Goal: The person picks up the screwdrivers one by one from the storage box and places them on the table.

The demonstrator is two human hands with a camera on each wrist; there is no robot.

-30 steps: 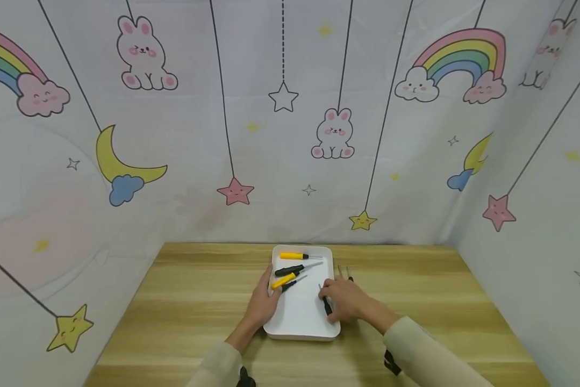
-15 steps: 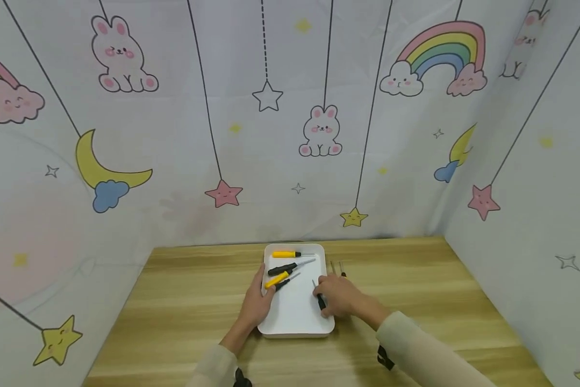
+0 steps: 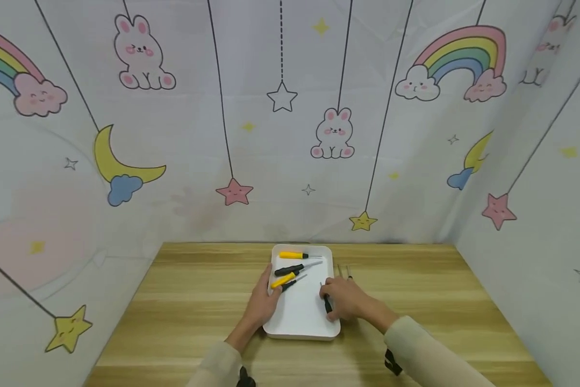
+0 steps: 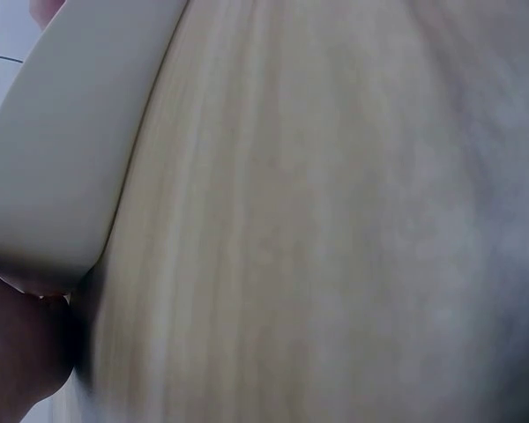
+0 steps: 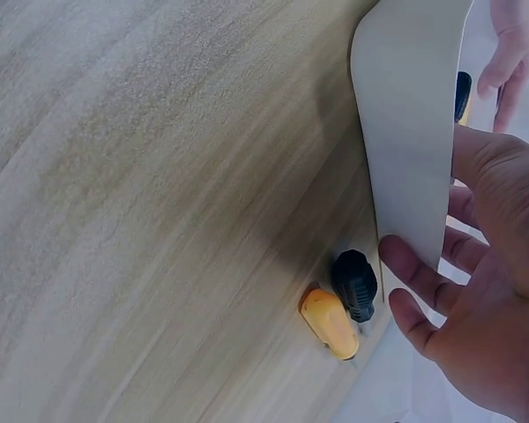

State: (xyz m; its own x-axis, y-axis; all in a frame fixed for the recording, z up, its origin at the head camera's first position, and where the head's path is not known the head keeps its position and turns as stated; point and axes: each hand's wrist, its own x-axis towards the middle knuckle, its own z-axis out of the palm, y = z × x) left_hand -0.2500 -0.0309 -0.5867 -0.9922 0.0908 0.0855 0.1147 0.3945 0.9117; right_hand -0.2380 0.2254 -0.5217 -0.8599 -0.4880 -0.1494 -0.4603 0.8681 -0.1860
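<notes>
A white tray (image 3: 301,324) lies on the wooden table. My left hand (image 3: 262,302) grips its left side, thumb over the rim; in the left wrist view part of this hand (image 4: 18,348) shows beside the tray wall (image 4: 84,132). Over the right rim, my right hand (image 3: 346,298) pinches a black-handled screwdriver (image 3: 328,306) between thumb and fingers, low inside the tray. In the right wrist view two fingers (image 5: 414,273) stay outside the wall. Several screwdrivers, including a yellow-handled one (image 3: 292,256) and a black-handled one (image 3: 288,270), lie in the tray's far half.
Right of the tray, two more screwdrivers lie on the table (image 3: 183,312), one with a yellow handle (image 5: 329,324) and one with a black handle (image 5: 355,285). A printed cloth wall (image 3: 280,215) stands behind the table's far edge.
The head view swings slightly right and then back. Both hands, the tray and the screwdrivers keep practically the same places.
</notes>
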